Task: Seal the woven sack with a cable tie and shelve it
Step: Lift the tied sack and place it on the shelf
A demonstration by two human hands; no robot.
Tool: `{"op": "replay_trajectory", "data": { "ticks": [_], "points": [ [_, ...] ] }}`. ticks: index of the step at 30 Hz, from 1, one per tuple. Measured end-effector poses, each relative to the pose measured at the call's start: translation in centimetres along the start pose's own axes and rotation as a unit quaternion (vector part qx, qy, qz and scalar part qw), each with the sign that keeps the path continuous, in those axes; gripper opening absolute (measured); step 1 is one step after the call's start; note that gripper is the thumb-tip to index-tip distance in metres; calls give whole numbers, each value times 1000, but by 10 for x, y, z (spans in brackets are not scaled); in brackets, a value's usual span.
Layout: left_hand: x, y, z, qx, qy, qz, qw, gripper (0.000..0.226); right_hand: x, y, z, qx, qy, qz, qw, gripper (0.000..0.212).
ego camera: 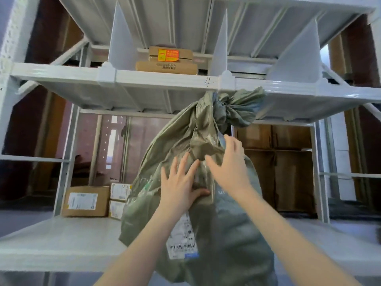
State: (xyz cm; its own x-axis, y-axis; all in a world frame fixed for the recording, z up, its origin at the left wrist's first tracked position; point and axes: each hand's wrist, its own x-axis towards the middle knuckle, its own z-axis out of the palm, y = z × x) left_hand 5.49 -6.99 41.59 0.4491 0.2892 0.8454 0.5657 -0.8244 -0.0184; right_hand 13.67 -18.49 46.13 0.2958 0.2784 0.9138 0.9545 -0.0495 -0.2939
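On the lower shelf board [61,240] of the white rack, the woven sack [206,234] stands upright in front of me, its bulk partly over the front edge from what I can see. Its gathered neck [223,108] is bunched tight just under the lip of the upper shelf [144,78], with the loose mouth fanning out to the right; I judge it sealed, though I cannot make out the cable tie itself in that knot of fabric.

My left hand [181,182] lies flat on the sack's face, fingers spread and straight, pressing just above the shipping label [182,238]. My right hand [228,164] is open too, fingers loosely bent over a fold of fabric near the shoulder of the sack, touching rather than gripping it.

What worries me from here: the sack is tall for this bay, and its top is touching or nearly touching the upper shelf. If I push low with flat palms, the neck may catch on that edge and the body may tip back toward me or roll off the front. Open hands would not stop a slide. To the left, the cardboard boxes [86,201] sit close beside the sack, so a skewed shove could knock into them.
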Motion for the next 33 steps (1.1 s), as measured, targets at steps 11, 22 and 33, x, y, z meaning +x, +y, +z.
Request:
{"op": "replay_trajectory", "data": {
  "ticks": [11,22,33],
  "points": [
    [-25,4,19,-46,222,-27,974,34,-128,71,45,-227,-224,-83,944,87],
    [-103,-35,88,43,39,91,994,74,-103,109,56,-283,-184,-86,937,106],
    [-53,-10,118,68,17,76,995,84,-74,114,55,-277,-203,-15,939,90]
  ]
}}
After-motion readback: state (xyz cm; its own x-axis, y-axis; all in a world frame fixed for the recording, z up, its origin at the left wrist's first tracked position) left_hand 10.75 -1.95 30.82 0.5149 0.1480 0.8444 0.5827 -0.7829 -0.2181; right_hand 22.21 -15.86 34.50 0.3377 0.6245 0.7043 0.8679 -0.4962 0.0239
